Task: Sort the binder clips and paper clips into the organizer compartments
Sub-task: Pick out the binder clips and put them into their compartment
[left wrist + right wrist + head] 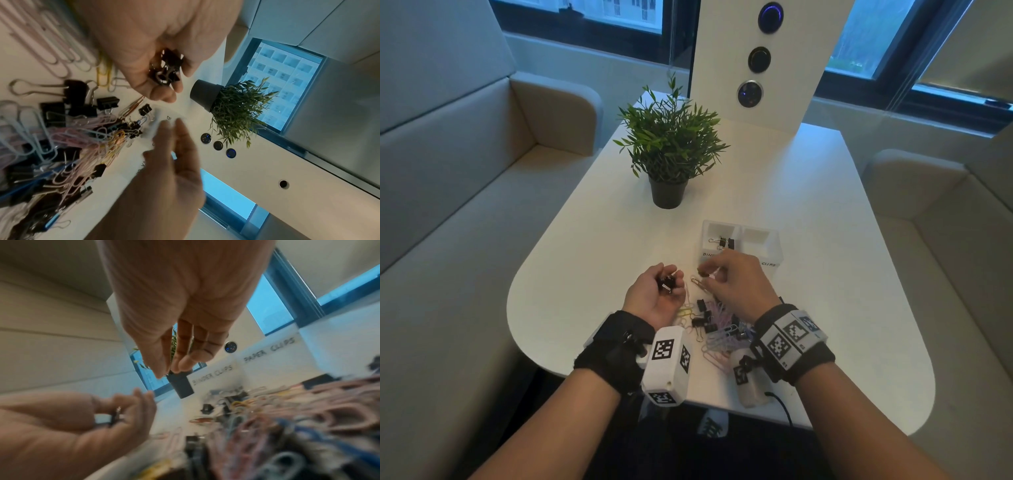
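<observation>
My left hand (669,274) is turned palm up at the table's near middle, fingers curled round several black binder clips (666,283) (166,69). Just to its right my right hand (705,277) (167,371) hovers low with thumb and forefinger tips close together; the right wrist view shows nothing between them. Under it lie a small black binder clip (145,109) and a copper paper clip (698,283). The white organizer (739,229) stands just beyond; its left compartment, labelled BINDER CLIPS, holds a few binder clips (724,242). A mixed pile of clips (717,329) lies between my wrists.
A potted plant (667,192) stands behind the organizer at the table's middle. A white panel with round buttons (758,60) rises at the far end. Beige sofas flank the table. A black cable (782,404) crosses the near edge.
</observation>
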Demonstrator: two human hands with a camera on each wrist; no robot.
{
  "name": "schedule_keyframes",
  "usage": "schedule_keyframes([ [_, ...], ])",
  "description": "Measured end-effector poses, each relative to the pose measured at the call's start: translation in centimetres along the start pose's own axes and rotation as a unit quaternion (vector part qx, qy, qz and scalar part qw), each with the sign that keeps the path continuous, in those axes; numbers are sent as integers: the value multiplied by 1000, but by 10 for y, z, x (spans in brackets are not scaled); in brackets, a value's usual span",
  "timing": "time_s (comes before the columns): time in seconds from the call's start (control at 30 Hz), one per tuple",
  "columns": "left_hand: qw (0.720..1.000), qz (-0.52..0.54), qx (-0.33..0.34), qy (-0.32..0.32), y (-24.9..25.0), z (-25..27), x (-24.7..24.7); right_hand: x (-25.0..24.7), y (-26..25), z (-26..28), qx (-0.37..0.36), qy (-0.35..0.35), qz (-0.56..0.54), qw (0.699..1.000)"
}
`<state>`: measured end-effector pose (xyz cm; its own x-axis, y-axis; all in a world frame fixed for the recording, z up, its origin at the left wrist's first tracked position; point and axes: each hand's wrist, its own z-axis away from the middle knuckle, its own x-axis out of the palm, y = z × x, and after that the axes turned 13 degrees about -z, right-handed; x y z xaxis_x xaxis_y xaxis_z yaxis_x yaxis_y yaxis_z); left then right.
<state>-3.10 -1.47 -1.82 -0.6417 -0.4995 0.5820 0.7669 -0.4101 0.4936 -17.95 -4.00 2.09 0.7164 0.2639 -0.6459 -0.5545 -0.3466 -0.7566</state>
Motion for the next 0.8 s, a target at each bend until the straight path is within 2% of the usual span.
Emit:
schedule_keyframes([
  [0.17,1000,-28,2,3,4,0,-4,9,8,4,34,-128,104,986],
  [0.3,999,-37,-1,-1,1,1,-4,24,13,0,39,-160,164,973],
  [0.63,999,-34,21,4,-2,1,-5,24,12,-6,15,-109,124,986],
  [0.8,998,-42,39,20,-5,3,-5,13,11,-2,-4,-10,35,999],
])
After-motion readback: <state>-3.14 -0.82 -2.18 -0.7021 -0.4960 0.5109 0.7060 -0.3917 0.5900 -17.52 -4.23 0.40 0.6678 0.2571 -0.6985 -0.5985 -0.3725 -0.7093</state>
